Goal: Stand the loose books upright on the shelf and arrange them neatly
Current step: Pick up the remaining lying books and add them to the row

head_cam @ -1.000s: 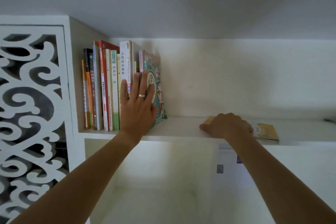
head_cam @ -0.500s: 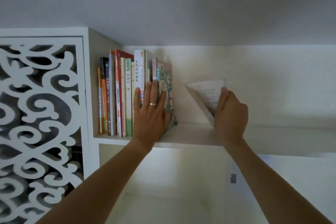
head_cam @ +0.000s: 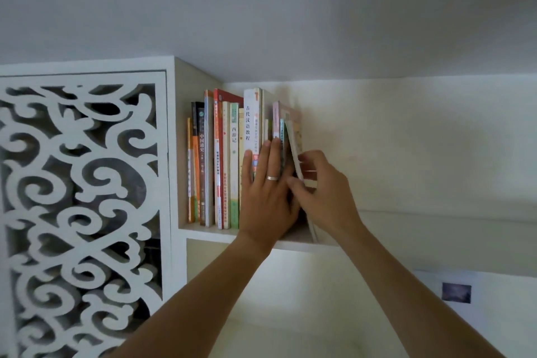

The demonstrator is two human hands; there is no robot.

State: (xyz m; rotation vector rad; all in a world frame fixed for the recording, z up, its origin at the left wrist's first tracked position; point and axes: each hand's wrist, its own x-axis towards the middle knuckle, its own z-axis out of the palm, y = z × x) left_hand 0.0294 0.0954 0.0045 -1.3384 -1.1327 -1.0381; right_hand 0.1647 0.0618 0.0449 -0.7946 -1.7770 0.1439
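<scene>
Now: your left hand point(head_cam: 266, 197) flat against row point(head_cam: 226, 160) | right hand point(head_cam: 322, 195) pinches thin book point(head_cam: 295, 154) | risk: leaning book slides off shelf point(head_cam: 436, 229) edge if released.

row of books point(head_cam: 226, 160): upright, spines out, packed at the shelf's left end
thin book point(head_cam: 295, 151): pale, nearly upright, leaning against the row's right end
shelf point(head_cam: 421, 222): white, high
</scene>
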